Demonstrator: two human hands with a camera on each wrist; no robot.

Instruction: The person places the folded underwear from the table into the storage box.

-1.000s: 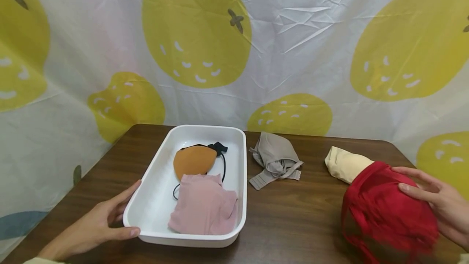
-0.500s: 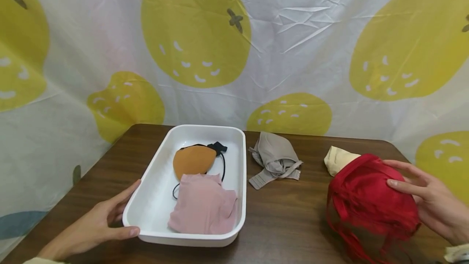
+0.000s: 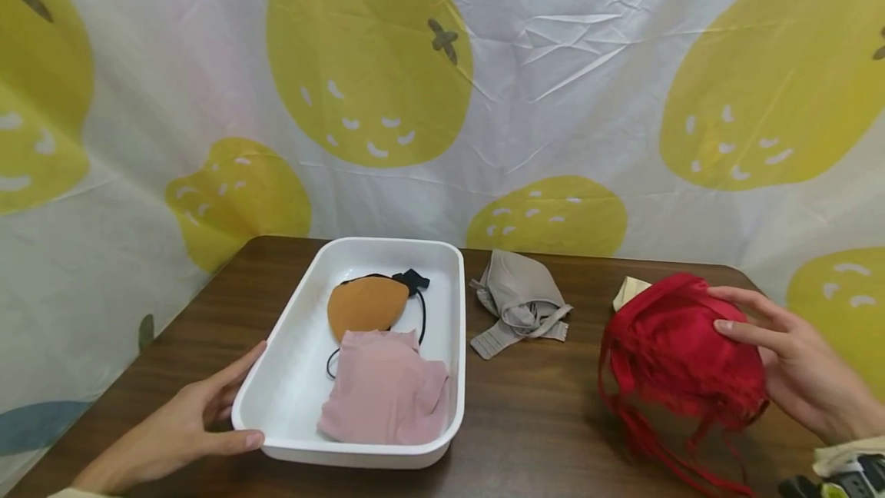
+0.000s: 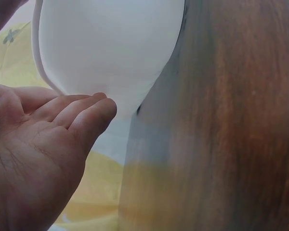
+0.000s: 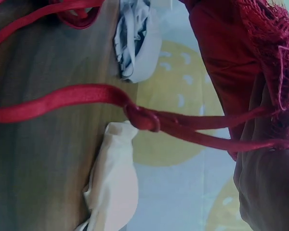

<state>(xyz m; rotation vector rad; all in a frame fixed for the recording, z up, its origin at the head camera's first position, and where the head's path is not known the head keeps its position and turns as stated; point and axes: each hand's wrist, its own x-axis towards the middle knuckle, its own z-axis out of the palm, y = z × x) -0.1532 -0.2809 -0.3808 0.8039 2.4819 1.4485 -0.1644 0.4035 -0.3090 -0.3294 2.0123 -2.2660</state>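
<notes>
My right hand (image 3: 805,363) grips a red bra (image 3: 691,352) at the right side of the table, thumb on its outer face. Its lace trim and dangling straps show in the right wrist view, where one strap (image 5: 62,100) crosses the picture. My left hand (image 3: 176,421) rests against the near left corner of a white tray (image 3: 280,390), thumb at the rim and fingers along the side wall. In the left wrist view those fingers (image 4: 94,113) lie fairly straight against the tray. Inside the tray are an orange bra (image 3: 366,306) with black straps and a folded pink garment (image 3: 387,390).
A grey bra (image 3: 522,294) with a hook band lies right of the tray. Behind the red bra, mostly hidden in the head view, is a cream folded garment (image 5: 116,180). A white curtain (image 3: 553,98) with yellow fruit prints hangs behind the brown table (image 3: 525,406).
My right hand has moved left and slightly away from me with the red bra, which now covers more of the cream garment. The left hand and tray have stayed put.
</notes>
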